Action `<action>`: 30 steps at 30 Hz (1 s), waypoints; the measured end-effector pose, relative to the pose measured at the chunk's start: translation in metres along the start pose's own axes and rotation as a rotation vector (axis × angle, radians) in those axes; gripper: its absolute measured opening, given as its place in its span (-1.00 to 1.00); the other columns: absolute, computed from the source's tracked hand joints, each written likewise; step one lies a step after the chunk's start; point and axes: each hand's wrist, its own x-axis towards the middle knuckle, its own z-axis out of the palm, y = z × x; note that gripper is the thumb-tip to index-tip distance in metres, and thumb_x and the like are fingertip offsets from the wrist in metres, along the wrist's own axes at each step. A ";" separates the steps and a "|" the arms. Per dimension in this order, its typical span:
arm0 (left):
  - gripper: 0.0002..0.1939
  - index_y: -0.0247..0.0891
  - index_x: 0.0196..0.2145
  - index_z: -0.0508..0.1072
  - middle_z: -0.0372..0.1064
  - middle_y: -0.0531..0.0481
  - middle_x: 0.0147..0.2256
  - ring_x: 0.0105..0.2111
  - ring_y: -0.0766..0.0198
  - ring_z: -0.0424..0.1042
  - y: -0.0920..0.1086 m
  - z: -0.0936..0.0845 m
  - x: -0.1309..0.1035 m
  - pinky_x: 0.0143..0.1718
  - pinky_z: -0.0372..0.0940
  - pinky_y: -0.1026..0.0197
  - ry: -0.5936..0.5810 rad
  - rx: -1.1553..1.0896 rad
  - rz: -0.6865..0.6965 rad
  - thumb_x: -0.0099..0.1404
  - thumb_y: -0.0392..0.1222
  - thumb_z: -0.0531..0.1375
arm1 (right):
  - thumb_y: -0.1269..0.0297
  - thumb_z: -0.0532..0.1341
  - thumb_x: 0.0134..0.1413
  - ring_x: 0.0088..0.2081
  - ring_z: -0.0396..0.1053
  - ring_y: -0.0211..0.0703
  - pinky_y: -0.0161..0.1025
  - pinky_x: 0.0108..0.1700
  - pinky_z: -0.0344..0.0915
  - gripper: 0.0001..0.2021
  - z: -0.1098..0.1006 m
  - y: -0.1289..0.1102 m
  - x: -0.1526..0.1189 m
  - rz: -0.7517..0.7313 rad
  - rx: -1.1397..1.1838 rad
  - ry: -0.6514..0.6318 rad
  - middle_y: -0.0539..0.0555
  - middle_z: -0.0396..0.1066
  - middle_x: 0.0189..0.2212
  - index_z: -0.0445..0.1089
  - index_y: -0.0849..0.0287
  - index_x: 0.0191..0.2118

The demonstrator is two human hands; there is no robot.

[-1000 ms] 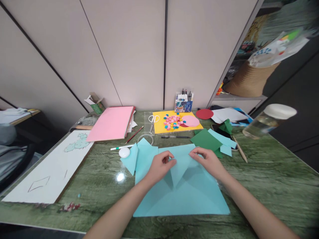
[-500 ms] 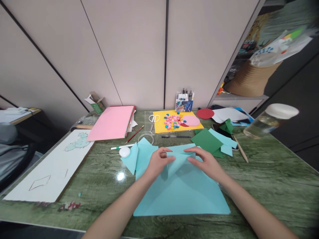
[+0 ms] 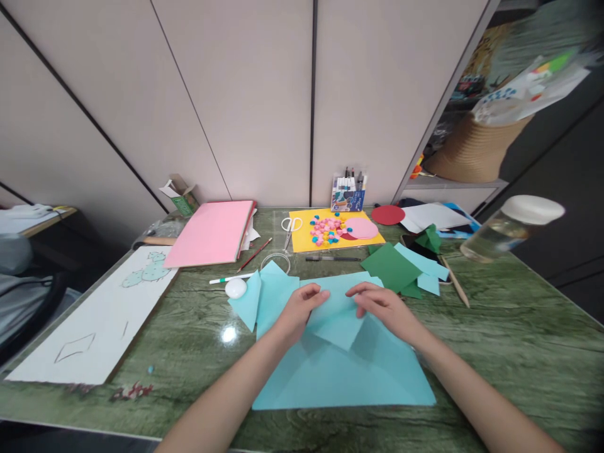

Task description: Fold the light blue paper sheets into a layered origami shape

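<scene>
A smaller piece of light blue paper (image 3: 338, 318) is held up between both hands, its lower corner pointing toward me. My left hand (image 3: 302, 309) pinches its left side, thumb on top. At the right side, my right hand (image 3: 383, 308) has its fingers curled in against the same piece, thumb and fingertips close together. Below lies a large light blue sheet (image 3: 349, 380), flat on the green table (image 3: 189, 340). Left of it, a folded blue piece (image 3: 248, 308) carries a white rounded object (image 3: 236, 288).
Scissors (image 3: 289, 234) and a yellow sheet (image 3: 302, 241) bearing colored balls (image 3: 325, 229) lie beyond. Green paper (image 3: 391, 267), a pencil (image 3: 455, 283) and a lidded bottle (image 3: 495, 236) are at right. A pink folder (image 3: 212, 233) and a drawing on white board (image 3: 89, 327) are at left.
The small blue paper has turned so that its face and lower corner now tilt toward me. My right fingers have shifted slightly left and curled more; the left hand stays nearly in place.
</scene>
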 end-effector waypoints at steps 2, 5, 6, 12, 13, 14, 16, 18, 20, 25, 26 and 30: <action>-0.69 -0.32 -0.03 0.37 0.37 -0.09 -0.09 -0.19 0.21 0.43 -0.001 0.001 -0.001 -0.19 0.40 0.07 0.022 0.023 -0.002 0.36 -0.09 0.15 | 0.12 0.26 0.04 -0.17 0.39 -0.03 -0.16 -0.14 0.27 -0.82 0.002 0.001 0.000 0.023 0.003 -0.017 0.09 0.47 -0.26 0.51 0.10 -0.41; -0.66 -0.30 0.01 0.35 0.35 -0.11 -0.05 -0.14 0.17 0.42 -0.002 0.002 -0.001 -0.14 0.39 0.03 0.084 0.054 0.023 0.36 -0.07 0.15 | 0.24 0.32 -0.06 -0.22 0.39 -0.07 -0.21 -0.24 0.27 -0.80 0.003 0.000 -0.001 0.042 0.018 -0.033 0.06 0.48 -0.25 0.51 0.06 -0.24; -0.66 -0.30 0.01 0.35 0.35 -0.11 -0.05 -0.15 0.18 0.43 -0.002 0.002 -0.001 -0.15 0.39 0.03 0.100 0.069 0.035 0.36 -0.07 0.14 | 0.26 0.31 -0.07 -0.23 0.38 -0.08 -0.22 -0.26 0.26 -0.78 0.002 -0.001 -0.002 0.046 0.025 -0.035 0.05 0.47 -0.24 0.51 0.05 -0.22; -0.69 -0.27 -0.23 0.34 0.25 0.15 -0.51 -0.57 0.41 0.24 -0.003 0.002 -0.002 -0.55 0.18 0.33 0.125 0.175 0.111 0.34 0.07 0.11 | 0.19 0.33 -0.10 -0.19 0.38 -0.07 -0.22 -0.26 0.30 -0.69 0.000 -0.002 -0.002 0.069 0.097 -0.030 0.09 0.45 -0.16 0.47 0.07 -0.16; -0.67 -0.24 -0.28 0.31 0.14 0.20 -0.59 -0.63 0.42 0.15 -0.002 0.002 -0.002 -0.59 0.08 0.34 0.127 0.198 0.125 0.32 0.11 0.11 | 0.16 0.33 -0.10 -0.18 0.39 -0.07 -0.22 -0.25 0.30 -0.65 0.000 -0.001 -0.001 0.072 0.110 -0.031 0.09 0.45 -0.16 0.45 0.07 -0.12; -0.67 -0.21 -0.32 0.28 0.04 0.23 -0.63 -0.65 0.42 0.08 -0.001 0.003 -0.003 -0.61 -0.01 0.34 0.129 0.224 0.142 0.29 0.13 0.12 | 0.12 0.33 -0.09 -0.18 0.39 -0.07 -0.22 -0.25 0.31 -0.61 0.000 0.000 0.000 0.077 0.123 -0.034 0.09 0.46 -0.18 0.43 0.08 -0.08; -0.68 -0.19 -0.37 0.24 -0.03 0.24 -0.66 -0.64 0.40 0.01 0.001 0.005 -0.006 -0.59 -0.09 0.32 0.133 0.289 0.185 0.25 0.12 0.14 | 0.06 0.27 0.00 -0.25 0.40 -0.10 -0.21 -0.27 0.31 -0.62 0.001 0.002 0.001 0.091 0.137 -0.038 0.08 0.47 -0.28 0.39 0.10 -0.07; -0.74 -0.19 -0.40 0.25 -0.02 0.23 -0.65 -0.61 0.38 0.00 0.003 0.009 -0.010 -0.55 -0.10 0.31 0.127 0.362 0.231 0.23 0.03 0.17 | 0.03 0.21 0.06 -0.32 0.40 -0.13 -0.21 -0.29 0.30 -0.69 0.004 0.003 0.003 0.101 0.136 -0.039 0.06 0.46 -0.36 0.40 0.13 -0.17; -0.80 -0.20 -0.42 0.28 0.01 0.22 -0.65 -0.59 0.37 0.01 0.004 0.013 -0.015 -0.51 -0.09 0.30 0.112 0.427 0.261 0.23 -0.04 0.17 | 0.04 0.20 0.06 -0.33 0.39 -0.14 -0.22 -0.29 0.29 -0.74 0.008 0.004 0.003 0.101 0.121 -0.038 0.05 0.45 -0.39 0.40 0.15 -0.32; -0.88 -0.18 -0.35 0.40 -0.03 0.22 -0.64 -0.58 0.35 0.00 0.003 0.017 -0.019 -0.50 -0.10 0.30 0.078 0.528 0.273 0.20 -0.11 0.20 | 0.17 0.19 0.07 -0.35 0.35 -0.15 -0.21 -0.26 0.25 -0.83 0.016 0.001 0.000 0.092 0.052 -0.032 0.00 0.42 -0.46 0.39 0.14 -0.41; -0.88 -0.18 -0.33 0.43 -0.02 0.21 -0.63 -0.57 0.34 0.02 0.003 0.017 -0.019 -0.49 -0.09 0.30 0.061 0.540 0.273 0.17 -0.11 0.23 | 0.20 0.18 0.06 -0.35 0.34 -0.15 -0.21 -0.26 0.24 -0.85 0.017 0.000 -0.001 0.090 0.040 -0.028 0.00 0.42 -0.46 0.39 0.14 -0.42; -0.86 -0.19 -0.36 0.50 0.14 0.17 -0.58 -0.51 0.32 0.14 0.003 0.017 -0.018 -0.45 0.00 0.31 -0.016 0.567 0.280 0.14 -0.10 0.27 | 0.27 0.15 0.03 -0.36 0.34 -0.15 -0.22 -0.27 0.23 -0.89 0.022 -0.004 -0.004 0.078 0.010 -0.021 -0.01 0.41 -0.47 0.37 0.12 -0.45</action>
